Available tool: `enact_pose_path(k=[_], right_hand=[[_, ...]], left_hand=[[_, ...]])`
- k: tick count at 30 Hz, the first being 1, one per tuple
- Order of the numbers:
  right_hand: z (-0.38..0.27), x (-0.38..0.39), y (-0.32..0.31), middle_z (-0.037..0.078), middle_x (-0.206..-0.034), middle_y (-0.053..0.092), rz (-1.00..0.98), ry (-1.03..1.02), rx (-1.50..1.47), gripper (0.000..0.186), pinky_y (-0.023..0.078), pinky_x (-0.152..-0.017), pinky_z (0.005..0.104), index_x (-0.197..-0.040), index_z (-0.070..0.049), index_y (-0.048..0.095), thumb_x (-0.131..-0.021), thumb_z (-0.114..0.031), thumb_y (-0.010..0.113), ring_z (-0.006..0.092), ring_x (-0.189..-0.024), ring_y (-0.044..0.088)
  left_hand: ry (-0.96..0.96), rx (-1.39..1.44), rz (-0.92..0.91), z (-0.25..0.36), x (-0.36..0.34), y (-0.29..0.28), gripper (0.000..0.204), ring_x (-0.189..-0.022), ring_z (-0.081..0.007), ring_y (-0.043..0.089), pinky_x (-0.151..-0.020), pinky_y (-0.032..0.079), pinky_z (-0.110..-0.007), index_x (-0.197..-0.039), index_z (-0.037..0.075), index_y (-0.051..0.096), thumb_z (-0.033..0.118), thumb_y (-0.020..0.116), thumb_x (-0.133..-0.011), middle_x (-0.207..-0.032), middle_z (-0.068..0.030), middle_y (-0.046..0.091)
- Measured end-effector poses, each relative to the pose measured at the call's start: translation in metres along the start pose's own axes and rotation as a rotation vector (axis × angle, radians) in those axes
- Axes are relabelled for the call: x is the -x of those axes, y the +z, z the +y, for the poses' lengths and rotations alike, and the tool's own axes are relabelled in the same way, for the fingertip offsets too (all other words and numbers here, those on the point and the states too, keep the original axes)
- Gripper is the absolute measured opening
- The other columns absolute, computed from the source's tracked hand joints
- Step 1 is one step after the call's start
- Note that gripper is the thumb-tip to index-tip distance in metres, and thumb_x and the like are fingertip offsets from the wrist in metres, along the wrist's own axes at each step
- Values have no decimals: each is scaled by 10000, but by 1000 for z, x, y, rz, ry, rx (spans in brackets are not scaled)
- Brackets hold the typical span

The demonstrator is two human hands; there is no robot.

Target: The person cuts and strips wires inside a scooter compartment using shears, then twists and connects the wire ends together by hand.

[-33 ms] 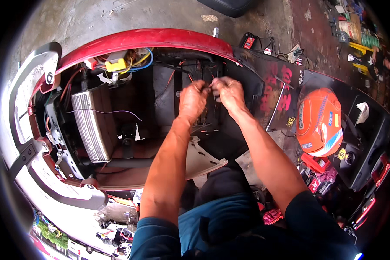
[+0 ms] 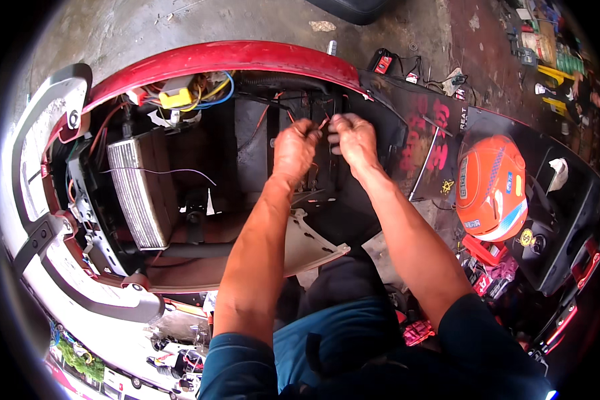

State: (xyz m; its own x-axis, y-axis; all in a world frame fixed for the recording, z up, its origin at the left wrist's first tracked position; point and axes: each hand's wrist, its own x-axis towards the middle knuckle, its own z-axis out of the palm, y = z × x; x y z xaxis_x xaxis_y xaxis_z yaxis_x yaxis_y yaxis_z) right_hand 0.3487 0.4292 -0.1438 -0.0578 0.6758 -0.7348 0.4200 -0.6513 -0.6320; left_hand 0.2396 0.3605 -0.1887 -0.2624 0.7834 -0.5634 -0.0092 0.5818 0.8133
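Observation:
My hands work over the dark open interior of a red scooter body (image 2: 227,53). My left hand (image 2: 295,150) is closed in a pinch on a thin orange wire (image 2: 324,123), which shows between the two hands. Close beside it, my right hand (image 2: 355,143) has its fingers curled together at the wire; what lies in them is hidden and slightly blurred. Other thin orange and dark wires run behind my fingers. To the left are a yellow connector (image 2: 176,99) with a blue cable, a finned metal radiator (image 2: 138,193) and a loose purple wire (image 2: 180,171).
A grey grab rail (image 2: 20,160) rims the left end. On the right, an orange helmet (image 2: 492,187) rests on dark panels, with a long thin metal tool (image 2: 425,163) beside it. Beyond lies concrete floor (image 2: 247,23) with a small black-and-red device (image 2: 383,62).
My hands have drawn slightly apart, so more of the orange wire shows between them. The scooter body sits a touch higher and further left in view.

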Motion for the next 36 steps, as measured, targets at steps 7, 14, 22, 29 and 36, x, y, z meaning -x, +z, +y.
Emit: enact_pose_path(k=[7, 14, 22, 29, 36], right_hand=[[45, -2, 28, 44, -923, 554, -216, 497, -716, 238, 457, -835, 430, -867, -142, 516, -947, -338, 408, 202, -878, 550], [41, 4, 36, 1, -900, 529, -350, 554, -1010, 238, 439, -808, 367, -857, -160, 529, -948, -344, 410, 174, -846, 512], [45, -12, 39, 29, -865, 628, -24, 445, -564, 108, 466, -647, 337, -896, -102, 626, -845, -186, 581, 159, -722, 587], [103, -52, 54, 50, -767, 629, 258, -67, -330, 164, 457, -584, 284, -940, -42, 636, -844, -112, 523, 144, -660, 578], [52, -30, 36, 46, -798, 635, 104, 349, -718, 166, 469, -594, 302, -982, -80, 621, -872, -169, 534, 149, -650, 594]], left_hand=[[-281, 562, -36, 26, -7, -10, 141, -492, -120, 560, -400, 433, -248, -925, 21, 601, 140, 592, -851, -699, -60, 618], [-361, 464, -126, 40, -19, -21, 78, -450, -138, 528, -358, 415, -265, -875, 40, 567, 109, 540, -851, -653, -69, 602], [230, -290, -12, 31, -33, -18, 109, -638, -271, 578, -590, 469, -328, -915, 34, 566, 86, 562, -820, -821, -111, 635], [493, -958, -336, 31, -52, -5, 330, -993, -376, 530, -864, 408, -436, -1024, 85, 569, 109, 642, -704, -998, -169, 616], [506, -1034, -401, 20, -78, -8, 82, -852, -345, 582, -851, 404, -435, -840, 83, 632, 103, 579, -781, -797, -155, 631]])
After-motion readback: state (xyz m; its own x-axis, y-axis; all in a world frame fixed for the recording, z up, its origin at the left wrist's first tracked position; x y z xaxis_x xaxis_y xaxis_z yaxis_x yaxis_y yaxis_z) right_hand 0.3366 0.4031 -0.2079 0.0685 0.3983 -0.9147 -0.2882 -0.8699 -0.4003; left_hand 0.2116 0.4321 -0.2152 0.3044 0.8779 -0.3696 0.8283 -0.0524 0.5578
